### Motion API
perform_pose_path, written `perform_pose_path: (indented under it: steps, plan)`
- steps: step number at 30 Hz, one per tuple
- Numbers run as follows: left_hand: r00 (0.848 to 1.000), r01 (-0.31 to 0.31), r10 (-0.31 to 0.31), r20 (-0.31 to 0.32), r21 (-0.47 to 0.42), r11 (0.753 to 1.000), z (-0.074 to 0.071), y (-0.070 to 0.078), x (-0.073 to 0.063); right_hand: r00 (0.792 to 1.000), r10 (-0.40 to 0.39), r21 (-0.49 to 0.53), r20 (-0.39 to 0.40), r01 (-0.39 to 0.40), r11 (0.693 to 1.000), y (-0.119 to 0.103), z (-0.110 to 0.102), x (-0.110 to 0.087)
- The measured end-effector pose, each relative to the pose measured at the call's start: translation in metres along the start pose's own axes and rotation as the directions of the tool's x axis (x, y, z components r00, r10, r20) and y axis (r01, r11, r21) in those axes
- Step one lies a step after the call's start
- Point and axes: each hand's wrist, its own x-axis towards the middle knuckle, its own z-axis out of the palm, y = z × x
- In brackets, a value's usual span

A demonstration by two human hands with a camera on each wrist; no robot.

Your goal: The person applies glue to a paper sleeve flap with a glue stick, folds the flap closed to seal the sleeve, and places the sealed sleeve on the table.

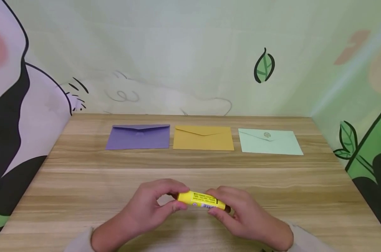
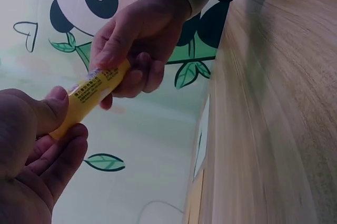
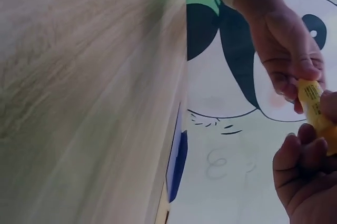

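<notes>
Both hands hold a yellow glue stick with dark printed text, raised above the near part of the wooden table. My left hand pinches its left end between thumb and fingers. At the other end, which is dark, my right hand grips it with the thumb below and the fingers above. The stick slants slightly down to the right in the head view. In the left wrist view the printed label shows between the two hands.
Across the back of the table lie a purple envelope, a yellow envelope and a pale green envelope, side by side with flaps facing up. Behind them stands a backdrop printed with panda and leaf drawings.
</notes>
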Motion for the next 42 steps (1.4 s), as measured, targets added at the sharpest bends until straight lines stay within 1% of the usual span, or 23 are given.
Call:
perform_pose_path:
  steps: [2,4,7,9,10,12,13,15,17,19,20,22,25,27,29,31,32,34,35,36,38,39,42]
  plan:
    - [1.000,-0.015,0.014,0.014,0.030,0.999,0.001,0.001,0.001,1.000,0.012,0.011,-0.004,-0.012,1.000,0.000,0.001,-0.001]
    - [1.000,-0.010,0.009,0.023,0.049,0.999,0.002,0.001,0.002,1.000,0.026,0.021,-0.009,-0.026,0.999,0.001,0.002,-0.002]
    - [1.000,0.006,-0.008,0.030,0.058,0.998,0.004,0.002,0.001,0.999,0.045,0.029,-0.011,-0.044,0.999,0.001,0.003,-0.002]
    - [1.000,0.004,-0.005,0.027,0.050,0.999,0.004,0.001,0.001,0.999,0.045,0.030,-0.003,-0.045,0.999,0.002,0.002,-0.001]
    - [1.000,-0.009,0.008,0.025,0.044,0.999,0.004,0.000,0.001,0.999,0.042,0.027,0.006,-0.042,0.999,0.002,0.002,0.000]
    - [0.998,-0.055,0.054,0.025,0.042,0.998,0.003,-0.001,0.002,0.998,0.034,-0.006,0.044,-0.034,0.999,0.002,0.001,0.002]
    - [0.995,-0.099,0.097,0.030,0.052,0.994,0.003,-0.001,0.003,0.997,0.022,-0.042,0.068,-0.020,0.999,0.002,0.001,0.003]
    - [0.982,-0.183,0.178,0.056,0.091,0.979,0.005,-0.001,0.005,0.994,-0.022,-0.125,0.110,0.036,0.992,0.003,0.005,0.005]
    - [0.962,-0.270,0.259,0.087,0.156,0.950,0.010,-0.001,0.008,0.990,-0.055,-0.190,0.131,0.079,0.979,0.004,0.010,0.006]
    - [0.943,-0.329,0.311,0.116,0.218,0.919,0.015,-0.002,0.009,0.990,-0.069,-0.211,0.125,0.095,0.973,0.007,0.015,0.007]
    - [0.943,-0.332,0.310,0.124,0.236,0.913,0.017,-0.003,0.009,0.991,-0.068,-0.206,0.115,0.091,0.974,0.009,0.016,0.007]
    - [0.950,-0.307,0.281,0.134,0.262,0.915,0.019,-0.006,0.009,0.995,-0.035,-0.185,0.098,0.053,0.981,0.013,0.017,0.006]
    - [0.974,-0.208,0.172,0.146,0.286,0.935,0.018,-0.011,0.006,0.995,0.052,-0.154,0.085,-0.039,0.987,0.022,0.016,0.004]
    - [0.983,-0.141,0.096,0.154,0.320,0.937,0.015,-0.016,0.004,0.989,0.136,-0.139,0.061,-0.126,0.982,0.032,0.014,0.003]
    - [0.988,-0.083,0.029,0.151,0.364,0.928,0.011,-0.022,0.001,0.971,0.237,-0.134,0.016,-0.233,0.963,0.045,0.010,0.000]
    - [0.990,-0.037,-0.022,0.142,0.397,0.917,0.005,-0.028,-0.001,0.939,0.342,-0.128,-0.041,-0.344,0.930,0.060,0.003,-0.003]
    - [0.990,-0.012,-0.049,0.136,0.415,0.910,0.002,-0.031,-0.003,0.916,0.395,-0.123,-0.066,-0.400,0.908,0.069,-0.002,-0.005]
    - [0.988,0.035,-0.099,0.119,0.449,0.893,-0.005,-0.037,-0.005,0.862,0.497,-0.103,-0.101,-0.506,0.856,0.086,-0.012,-0.009]
    - [0.986,0.063,-0.126,0.105,0.465,0.883,-0.009,-0.040,-0.007,0.837,0.535,-0.092,-0.115,-0.545,0.833,0.094,-0.018,-0.011]
    - [0.984,0.091,-0.152,0.092,0.476,0.875,-0.013,-0.044,-0.008,0.815,0.565,-0.087,-0.126,-0.577,0.812,0.103,-0.024,-0.014]
    - [0.974,0.159,-0.218,0.063,0.494,0.855,-0.021,-0.051,-0.010,0.775,0.613,-0.080,-0.150,-0.628,0.774,0.118,-0.035,-0.020]
    - [0.968,0.190,-0.246,0.049,0.496,0.847,-0.025,-0.054,-0.012,0.759,0.630,-0.083,-0.161,-0.647,0.758,0.125,-0.039,-0.022]
    - [0.953,0.256,-0.302,0.014,0.496,0.830,-0.035,-0.063,-0.016,0.728,0.660,-0.119,-0.184,-0.683,0.721,0.140,-0.049,-0.031]
